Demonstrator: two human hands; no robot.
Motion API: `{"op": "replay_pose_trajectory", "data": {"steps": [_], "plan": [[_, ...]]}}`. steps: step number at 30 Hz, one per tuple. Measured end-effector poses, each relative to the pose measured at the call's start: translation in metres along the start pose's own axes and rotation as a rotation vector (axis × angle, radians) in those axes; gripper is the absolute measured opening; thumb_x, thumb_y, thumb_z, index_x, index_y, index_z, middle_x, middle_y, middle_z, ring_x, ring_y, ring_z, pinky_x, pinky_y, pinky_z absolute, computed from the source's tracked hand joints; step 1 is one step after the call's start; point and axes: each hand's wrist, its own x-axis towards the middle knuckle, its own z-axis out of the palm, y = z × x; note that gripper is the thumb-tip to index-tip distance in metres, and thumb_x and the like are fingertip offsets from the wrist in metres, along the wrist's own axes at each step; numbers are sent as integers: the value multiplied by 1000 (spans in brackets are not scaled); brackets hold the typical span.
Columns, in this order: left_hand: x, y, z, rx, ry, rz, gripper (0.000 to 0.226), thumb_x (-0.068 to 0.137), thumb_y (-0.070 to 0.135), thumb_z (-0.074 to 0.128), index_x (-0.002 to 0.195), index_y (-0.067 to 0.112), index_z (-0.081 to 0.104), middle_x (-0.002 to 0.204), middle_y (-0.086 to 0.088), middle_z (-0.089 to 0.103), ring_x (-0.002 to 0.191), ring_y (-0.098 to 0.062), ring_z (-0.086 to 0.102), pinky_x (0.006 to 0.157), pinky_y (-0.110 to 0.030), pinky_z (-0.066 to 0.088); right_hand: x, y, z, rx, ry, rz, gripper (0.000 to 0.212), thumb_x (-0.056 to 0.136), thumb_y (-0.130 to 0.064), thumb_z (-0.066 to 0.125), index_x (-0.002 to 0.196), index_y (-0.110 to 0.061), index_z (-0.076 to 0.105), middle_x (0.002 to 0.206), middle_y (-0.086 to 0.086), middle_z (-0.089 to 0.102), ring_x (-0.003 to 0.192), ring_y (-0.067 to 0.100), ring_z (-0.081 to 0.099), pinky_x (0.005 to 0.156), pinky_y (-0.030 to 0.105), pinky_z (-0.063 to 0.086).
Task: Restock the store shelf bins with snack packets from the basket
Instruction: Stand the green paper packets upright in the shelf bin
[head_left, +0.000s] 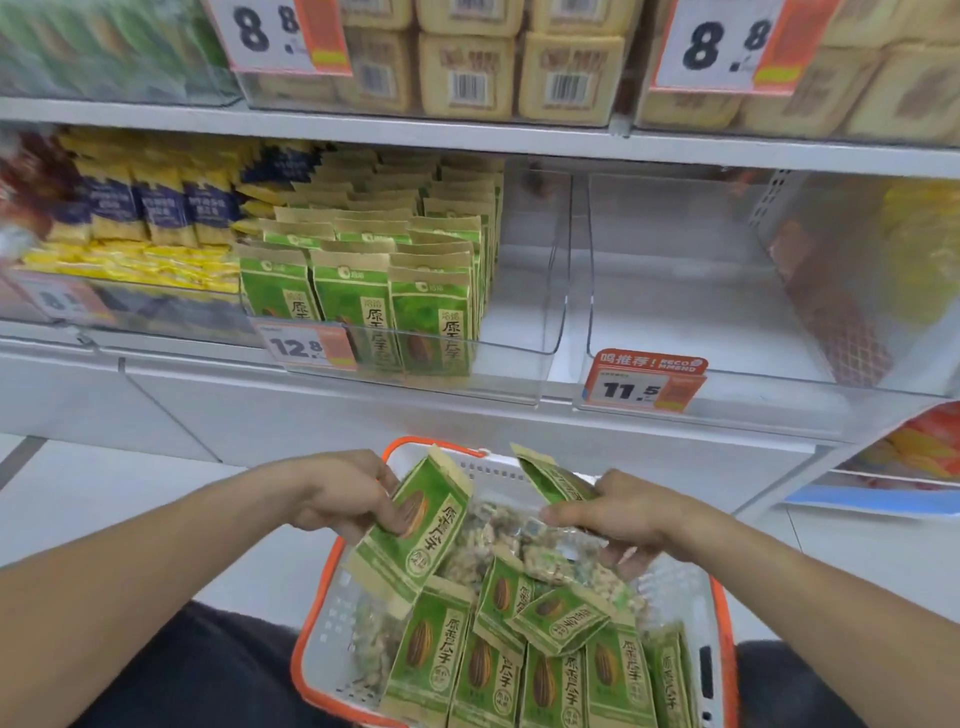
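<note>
A white basket with an orange rim sits in front of me, holding several green sunflower-seed packets and clear packets of mixed snacks. My left hand grips one green packet above the basket. My right hand holds another green packet by its lower end. On the middle shelf a clear bin holds three rows of the same green packets on its left, with bare room on its right side.
To the right stands a clear bin with an 11.5 price tag, nothing in it. Left of the green packets lie yellow and blue packets. The upper shelf carries beige boxes and 8.8 price tags. White floor lies below.
</note>
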Motion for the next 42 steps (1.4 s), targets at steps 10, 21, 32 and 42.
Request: {"op": "replay_pose_trajectory", "data": {"steps": [10, 21, 32, 42], "plan": [[22, 30, 44, -310, -133, 240, 45, 86, -3, 70, 125, 4, 48, 116, -23, 69, 105, -37, 68, 88, -48, 57, -7, -8, 20, 108, 78, -174, 86, 64, -61, 84, 119, -27, 27, 114, -8, 58, 107, 13, 61, 91, 37, 56], [46, 24, 29, -267, 79, 113, 28, 90, -5, 62, 112, 11, 55, 91, -16, 75, 83, -31, 73, 82, -48, 59, 6, 6, -28, 49, -12, -155, 52, 81, -11, 82, 124, -22, 54, 96, -1, 69, 72, 16, 70, 64, 32, 58], [39, 31, 32, -283, -122, 254, 33, 94, 9, 63, 125, 18, 58, 100, -13, 72, 95, -32, 67, 86, -50, 50, 20, -2, -42, 213, 21, -440, 22, 78, 2, 80, 96, -5, 69, 87, 3, 77, 83, 19, 75, 69, 31, 59], [19, 37, 54, -250, -293, 318, 75, 67, 36, 86, 124, 6, 47, 111, -25, 69, 107, -44, 66, 93, -54, 49, 16, -10, -27, 154, 249, -588, 32, 69, -25, 90, 95, -23, 70, 87, -4, 73, 79, 5, 66, 72, 21, 54]]}}
